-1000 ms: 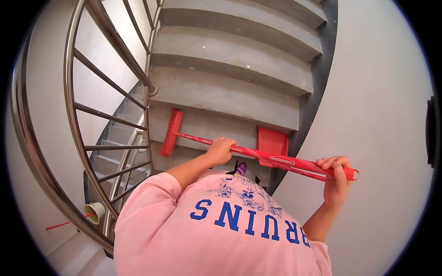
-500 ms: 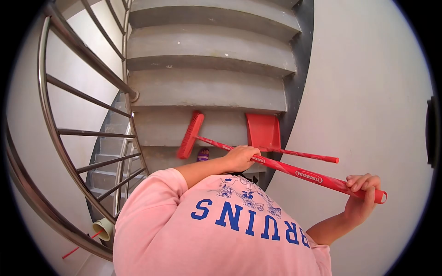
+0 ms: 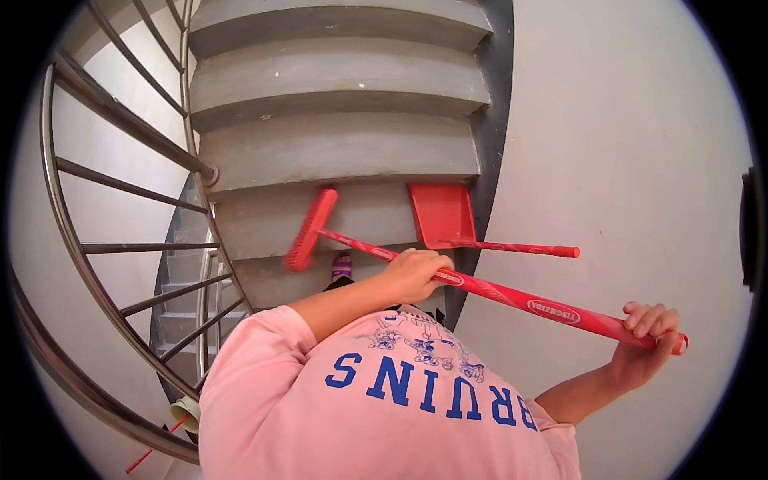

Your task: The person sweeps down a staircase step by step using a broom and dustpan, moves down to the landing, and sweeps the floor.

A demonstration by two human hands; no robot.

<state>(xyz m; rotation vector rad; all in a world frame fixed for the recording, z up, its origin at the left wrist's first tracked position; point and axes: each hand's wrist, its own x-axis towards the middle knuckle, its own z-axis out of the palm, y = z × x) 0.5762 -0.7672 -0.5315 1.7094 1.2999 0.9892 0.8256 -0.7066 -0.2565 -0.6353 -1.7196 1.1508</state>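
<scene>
My left hand (image 3: 418, 276) is closed around the middle of the red broom's handle (image 3: 512, 298). Near the handle's end, my right hand (image 3: 650, 334) wraps its fingers around it. The handle slants down to the left across a grey step, where the broom head (image 3: 311, 230) lies with its bristles toward the left. A red dustpan (image 3: 443, 214) stands on the same step beside the wall, and its short handle (image 3: 532, 250) points right. Neither hand touches the dustpan.
Grey concrete steps (image 3: 336, 144) rise ahead. A metal railing (image 3: 132, 120) curves along the left, with lower stairs (image 3: 186, 282) behind it. A white wall (image 3: 608, 136) borders the right side. My foot in a purple sandal (image 3: 342, 266) is near the broom head. A pale bucket (image 3: 186, 414) sits at lower left.
The view has shifted, so the stairs and dustpan appear further left. The broom head has moved slightly left with them, and my right hand is a little further right on screen. Both grips persist.
</scene>
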